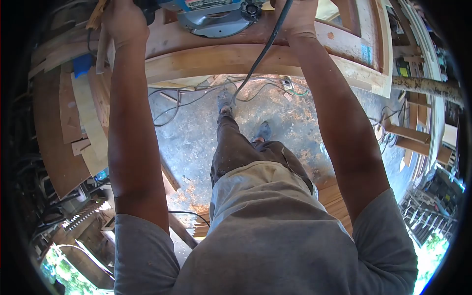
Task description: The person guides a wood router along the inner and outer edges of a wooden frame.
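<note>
A blue and silver circular saw (pixel 214 19), cut off by the top edge of the view, sits on a framed wooden panel (pixel 216 60). My left hand (pixel 125 24) is just left of the saw, close to a black part at its side. Its fingers run out of view, so I cannot tell whether it grips that part. To the right of the saw, my right hand (pixel 298 15) is over the panel, its fingers mostly hidden. A black power cord (pixel 268 45) hangs past my right hand down to the floor.
Cables (pixel 177 105) and sawdust lie on the concrete floor (pixel 189 140) around my feet. Wooden boards (pixel 64 128) lean at the left, near a blue object (pixel 82 64). At the right are a pole (pixel 425 87) and wooden shelving pieces (pixel 413 132).
</note>
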